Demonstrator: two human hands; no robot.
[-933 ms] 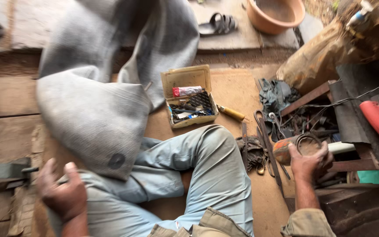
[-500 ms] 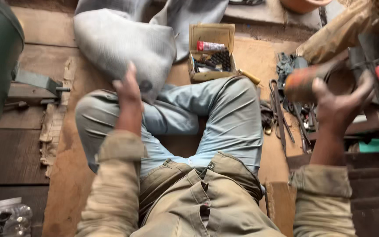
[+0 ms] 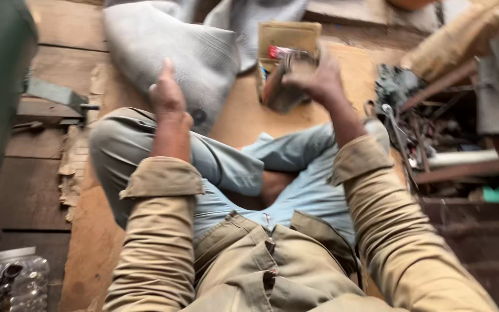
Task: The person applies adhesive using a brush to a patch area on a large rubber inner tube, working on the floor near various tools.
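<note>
Moved since the earlier frames: right hand point(image 3: 313, 78), formerly out at the right by the tool heap with a brownish cylinder raised, now sits at centre in front of the small box; left hand point(image 3: 168, 95) has shifted inward over the left knee. Near: tan jacket sleeves, pale blue trousers point(image 3: 244, 173) with legs crossed on the wooden floor point(image 3: 36, 190). Lower left: clear plastic jar point(image 3: 10, 280), contents dark and indistinct. Left hand: back uppermost, thumb up, fingers pointing away and laid loosely together against the grey sack point(image 3: 174, 55), holding nothing that shows. Right hand: fingers curled down over a dark brownish object point(image 3: 281, 95), blurred; kind and long axis cannot be told, though it appears to hang below the palm, toward the knees. The object is held just in front of and overlapping the near edge of the cardboard box point(image 3: 290, 34), which lies beyond the fingers, slightly left of the wrist; right hand is far nearer to it than left. Box contents: a red-and-white item and small dark parts, not further legible. Far right: heap of metal tools and a white pipe point(image 3: 463, 157), well apart from both hands.
</note>
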